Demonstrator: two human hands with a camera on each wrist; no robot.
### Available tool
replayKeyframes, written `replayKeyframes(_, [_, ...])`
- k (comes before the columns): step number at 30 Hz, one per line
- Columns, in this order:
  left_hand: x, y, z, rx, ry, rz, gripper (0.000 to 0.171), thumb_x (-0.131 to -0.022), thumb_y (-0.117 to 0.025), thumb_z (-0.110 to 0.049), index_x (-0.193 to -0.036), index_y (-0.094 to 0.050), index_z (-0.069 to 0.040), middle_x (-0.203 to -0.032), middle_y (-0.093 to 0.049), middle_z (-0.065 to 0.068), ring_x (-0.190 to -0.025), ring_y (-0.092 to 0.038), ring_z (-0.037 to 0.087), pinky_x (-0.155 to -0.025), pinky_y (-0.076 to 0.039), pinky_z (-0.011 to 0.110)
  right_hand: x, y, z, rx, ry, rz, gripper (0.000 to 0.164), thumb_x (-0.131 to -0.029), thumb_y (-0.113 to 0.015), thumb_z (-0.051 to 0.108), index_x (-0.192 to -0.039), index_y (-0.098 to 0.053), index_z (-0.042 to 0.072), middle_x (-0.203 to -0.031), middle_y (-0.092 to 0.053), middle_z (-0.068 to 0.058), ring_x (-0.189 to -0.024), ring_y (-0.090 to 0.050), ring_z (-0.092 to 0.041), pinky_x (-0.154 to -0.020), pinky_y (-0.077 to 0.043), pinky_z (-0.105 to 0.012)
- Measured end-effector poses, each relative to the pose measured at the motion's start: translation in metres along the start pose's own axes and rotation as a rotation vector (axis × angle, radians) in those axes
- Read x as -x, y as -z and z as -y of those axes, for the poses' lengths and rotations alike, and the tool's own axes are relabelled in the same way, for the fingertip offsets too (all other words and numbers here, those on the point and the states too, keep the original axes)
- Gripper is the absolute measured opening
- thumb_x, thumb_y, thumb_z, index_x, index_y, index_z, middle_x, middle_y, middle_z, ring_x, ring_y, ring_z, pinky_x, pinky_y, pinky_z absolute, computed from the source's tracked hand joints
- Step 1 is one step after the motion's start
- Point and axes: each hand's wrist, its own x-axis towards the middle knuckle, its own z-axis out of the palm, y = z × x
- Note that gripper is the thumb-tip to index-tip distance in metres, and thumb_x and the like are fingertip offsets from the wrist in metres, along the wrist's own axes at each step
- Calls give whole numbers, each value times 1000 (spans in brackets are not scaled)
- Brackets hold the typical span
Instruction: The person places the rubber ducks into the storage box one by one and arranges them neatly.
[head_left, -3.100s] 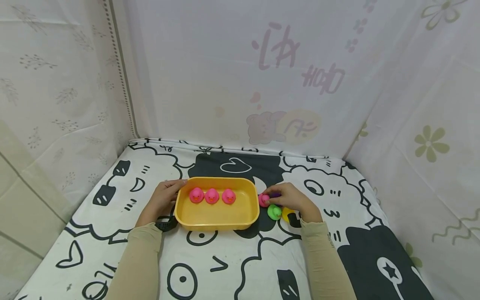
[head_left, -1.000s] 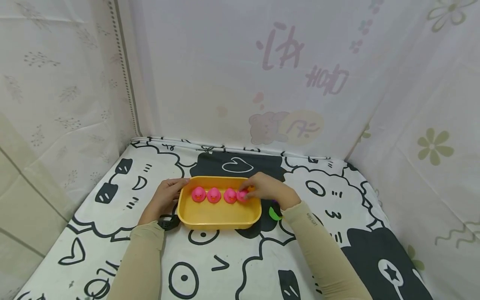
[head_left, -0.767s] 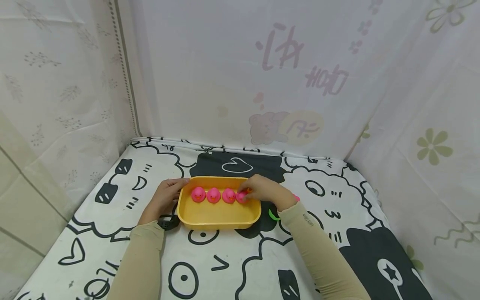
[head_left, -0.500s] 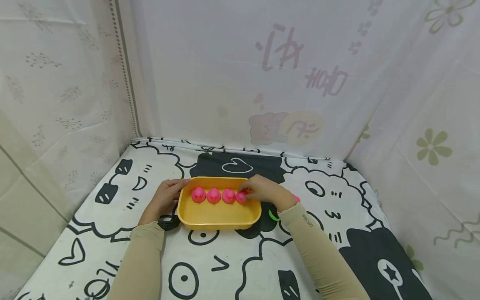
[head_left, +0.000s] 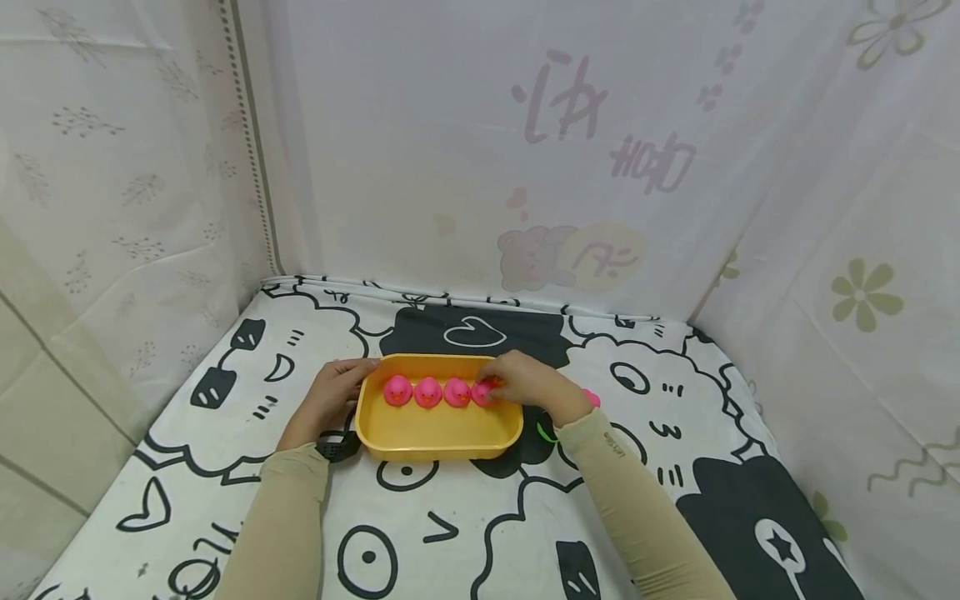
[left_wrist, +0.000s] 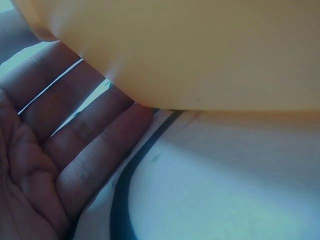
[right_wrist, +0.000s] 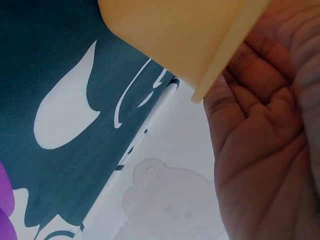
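A yellow tray (head_left: 435, 433) holds a row of pink rubber ducks. Three of them, including the middle one (head_left: 427, 392), sit side by side. My right hand (head_left: 528, 382) reaches over the tray's right rim and pinches the rightmost pink duck (head_left: 481, 394), partly hidden by my fingers. In the right wrist view my fingers disappear behind the tray wall (right_wrist: 175, 35). At the tray's left end my left hand (head_left: 330, 396) touches the rim and side wall. Its fingers (left_wrist: 95, 160) look nearly straight against the wall in the left wrist view.
Beyond the tray's right end, a green toy (head_left: 546, 433) and a pink toy (head_left: 592, 397) show partly behind my right wrist. Something purple (right_wrist: 6, 205) shows at the right wrist view's edge. A black-and-white patterned cloth (head_left: 420, 533) lies below; printed curtains (head_left: 420, 167) enclose it.
Over three seconds my right hand has carried the pink duck from beside the tray to the row's right end. In the last half second hardly anything moves; my left hand stays at the tray.
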Motion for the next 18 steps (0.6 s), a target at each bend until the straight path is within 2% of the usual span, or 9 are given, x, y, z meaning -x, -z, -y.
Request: replayKeyframes(18, [0, 0, 1, 2, -5, 6, 68, -95, -63, -54, -139, -59, -2, -139, -57, 20, -107, -67, 26, -87, -59, 35, 4, 0, 0, -53, 0, -29, 27, -92, -76, 21, -118, -74, 14, -110, -71, 4, -95, -61, -13, -93, -53, -26])
